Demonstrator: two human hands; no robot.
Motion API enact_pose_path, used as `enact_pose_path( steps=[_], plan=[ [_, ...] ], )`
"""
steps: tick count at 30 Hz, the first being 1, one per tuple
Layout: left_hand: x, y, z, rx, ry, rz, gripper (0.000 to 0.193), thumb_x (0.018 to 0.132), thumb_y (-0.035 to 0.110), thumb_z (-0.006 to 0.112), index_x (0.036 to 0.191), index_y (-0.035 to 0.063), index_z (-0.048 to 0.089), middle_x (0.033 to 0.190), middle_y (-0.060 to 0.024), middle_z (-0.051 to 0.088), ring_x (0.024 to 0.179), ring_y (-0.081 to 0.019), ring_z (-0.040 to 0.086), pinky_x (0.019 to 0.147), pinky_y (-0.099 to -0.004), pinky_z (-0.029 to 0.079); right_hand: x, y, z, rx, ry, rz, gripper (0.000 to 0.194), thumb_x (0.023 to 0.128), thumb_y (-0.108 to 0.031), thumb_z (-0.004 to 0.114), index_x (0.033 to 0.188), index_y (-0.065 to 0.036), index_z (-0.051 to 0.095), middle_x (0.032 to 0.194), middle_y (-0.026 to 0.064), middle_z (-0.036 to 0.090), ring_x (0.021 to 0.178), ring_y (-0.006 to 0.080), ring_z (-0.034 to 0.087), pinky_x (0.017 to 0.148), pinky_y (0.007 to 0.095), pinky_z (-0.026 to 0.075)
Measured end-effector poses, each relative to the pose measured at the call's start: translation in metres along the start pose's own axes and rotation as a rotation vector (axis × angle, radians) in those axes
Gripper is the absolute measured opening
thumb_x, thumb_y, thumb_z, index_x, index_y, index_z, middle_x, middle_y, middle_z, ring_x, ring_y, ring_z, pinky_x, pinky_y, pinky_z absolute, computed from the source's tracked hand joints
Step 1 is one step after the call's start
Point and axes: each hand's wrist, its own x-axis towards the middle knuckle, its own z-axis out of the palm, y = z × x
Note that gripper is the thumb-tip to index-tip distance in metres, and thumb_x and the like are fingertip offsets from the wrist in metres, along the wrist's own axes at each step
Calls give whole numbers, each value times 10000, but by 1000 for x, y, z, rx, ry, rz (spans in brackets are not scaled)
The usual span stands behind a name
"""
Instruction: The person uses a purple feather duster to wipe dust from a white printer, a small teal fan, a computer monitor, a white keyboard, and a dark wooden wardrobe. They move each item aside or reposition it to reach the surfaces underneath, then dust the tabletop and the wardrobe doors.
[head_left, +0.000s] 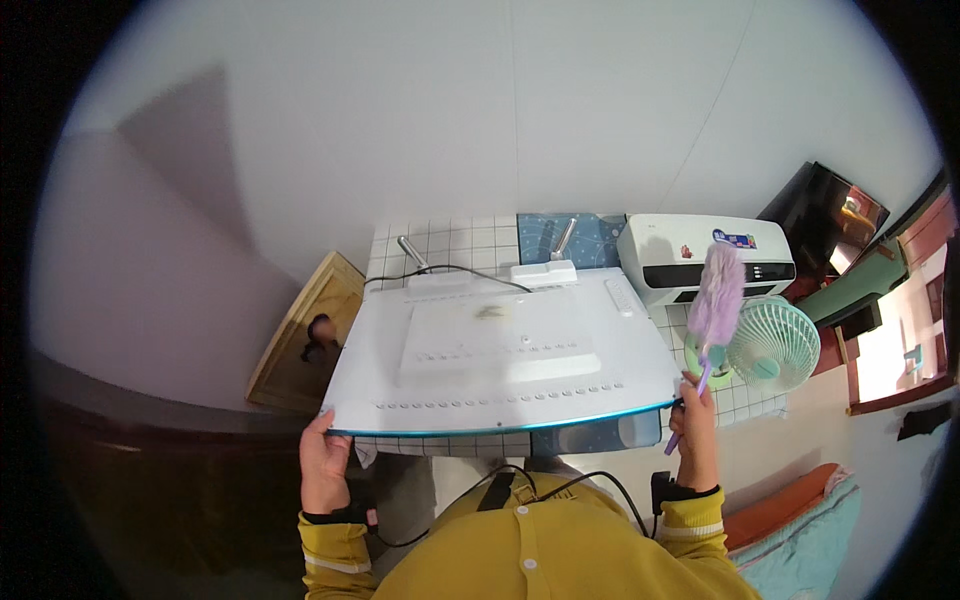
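A white flat-panel television (495, 330) is tilted toward me with its vented back up and a blue rim on the near edge. My left hand (324, 461) grips its near left corner, thumb on top. At the near right corner is my right hand (697, 427), holding that corner together with the purple handle of a fluffy duster (718, 292). The duster's head points away from me, in front of a white appliance. Two silver feet (564, 238) stick out from the far edge, and a dark cord (450, 268) runs across the back.
Beneath lies a checked cloth (480, 235) beside a blue patterned one (592, 232). To the right stand a white wall-type heater (709, 259) and a green fan (772, 345). A wooden board (281, 360) is at left. Black cables (600, 480) hang before my waist.
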Motion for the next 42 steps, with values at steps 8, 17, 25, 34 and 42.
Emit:
enact_pose_path(
  steps=[8, 17, 25, 34, 42],
  plan=[
    [30, -75, -101, -32, 70, -229, 374, 957, 179, 550, 1280, -4, 503, 1235, -139, 581, 1137, -298, 562, 959, -476, 473, 13, 115, -43, -121, 64, 256, 177, 901, -223, 631, 954, -117, 499, 662, -43, 417, 439, 39, 336, 360, 202, 247],
    [74, -100, -152, 404, -30, -316, 458, 843, 115, 669, 1254, 4, 499, 1195, -157, 576, 1101, -271, 569, 916, -423, 489, 49, 188, -56, -165, 175, 309, 196, 886, -241, 644, 904, -91, 520, 646, -24, 440, 458, 68, 374, 359, 215, 266],
    [27, -74, -116, 1685, -473, 273, 618, 755, 356, 752, 1262, 47, 581, 1141, -299, 624, 1064, -390, 609, 897, -453, 481, 41, 215, -39, -754, 410, -82, 374, 824, -371, 594, 832, -7, 678, 776, 228, 672, 772, 391, 673, 680, 473, 511],
    [97, -65, -155, 1786, -1268, 1004, 227, 868, 277, 589, 1020, 170, 720, 981, -143, 682, 865, -377, 635, 687, -476, 515, 43, 200, -34, -850, 401, -147, 410, 846, -401, 561, 814, -10, 680, 797, 239, 668, 771, 438, 641, 729, 503, 515],
    [102, -76, -177, 1565, -1124, 649, 343, 845, 240, 552, 1166, 191, 662, 1185, -173, 612, 1044, -396, 585, 804, -505, 498, 43, 216, -35, -853, 442, -133, 392, 850, -377, 587, 832, 5, 671, 783, 244, 665, 735, 441, 644, 703, 498, 523]
  ],
)
